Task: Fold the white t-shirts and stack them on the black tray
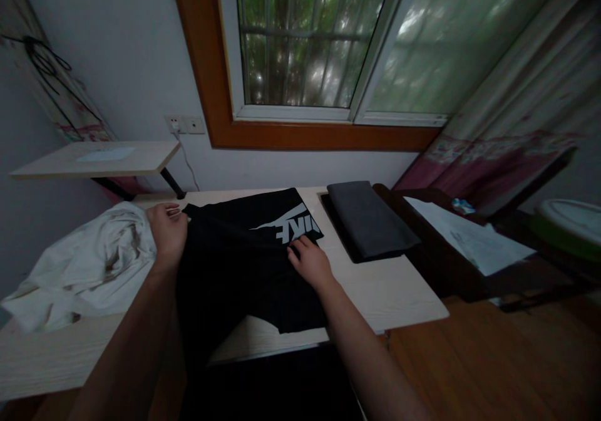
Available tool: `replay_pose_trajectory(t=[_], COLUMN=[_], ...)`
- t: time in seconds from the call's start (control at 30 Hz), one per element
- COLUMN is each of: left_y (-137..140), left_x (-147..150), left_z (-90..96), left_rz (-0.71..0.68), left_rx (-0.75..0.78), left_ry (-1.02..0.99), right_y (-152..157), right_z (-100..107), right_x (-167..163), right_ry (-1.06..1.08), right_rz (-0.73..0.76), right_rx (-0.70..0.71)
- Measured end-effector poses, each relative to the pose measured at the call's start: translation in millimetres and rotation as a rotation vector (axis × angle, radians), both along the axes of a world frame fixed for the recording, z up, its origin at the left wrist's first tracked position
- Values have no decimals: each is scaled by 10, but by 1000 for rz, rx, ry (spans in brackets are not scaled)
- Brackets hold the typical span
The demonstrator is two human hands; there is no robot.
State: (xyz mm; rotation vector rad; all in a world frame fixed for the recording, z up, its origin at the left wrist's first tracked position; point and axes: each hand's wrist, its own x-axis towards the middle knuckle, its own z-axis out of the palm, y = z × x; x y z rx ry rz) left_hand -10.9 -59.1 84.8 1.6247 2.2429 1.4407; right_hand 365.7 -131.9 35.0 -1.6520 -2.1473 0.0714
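Observation:
A black garment (225,264) that looks like a pair of shorts lies spread over the pale wooden table (370,296). White NIKE lettering with a swoosh (298,223) shows near its right edge, upside down from here. Its lower left part reaches the table's front edge. My left hand (168,233) is closed at the top left corner, the cloth pinched by the fingers. Beside the lettering, my right hand (312,261) rests palm down with fingers somewhat bent and apart, touching the fabric. Close to my left hand is a crumpled white cloth (103,258).
Folded dark grey fabric (370,220) lies on the right of the table. A small raised shelf (136,158) stands at the back left. Further right, white sheets (464,233) lie on a dark surface. Wall and window (310,39) bound the far side.

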Motion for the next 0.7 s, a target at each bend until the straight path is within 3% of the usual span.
replay_pose_trajectory(t=[0.07,0.2,0.3,0.4,0.57,0.7], left_y=[-17,-29,-61,-98,-86,-48], left_x=[183,592,848,1010,1071,1049], left_z=[-26,-143,-258,-320,-279,-161], left_rz=[-121,-663,-850,-892,-801,-700], left_rx=[34,-233,-369,-442,-473,-351], left_ry=[105,412,561,644,719,596], right_y=[6,12,-6,-36,-68,-82], right_z=[-18,-43,-31,-7,-8,-7], right_x=[11,29,39,50,64,67], right_ry=[2,48,113,150,199,242], right_rz=[29,89,132,179,224,231], right_rx=[23,85,167,239,272,226])
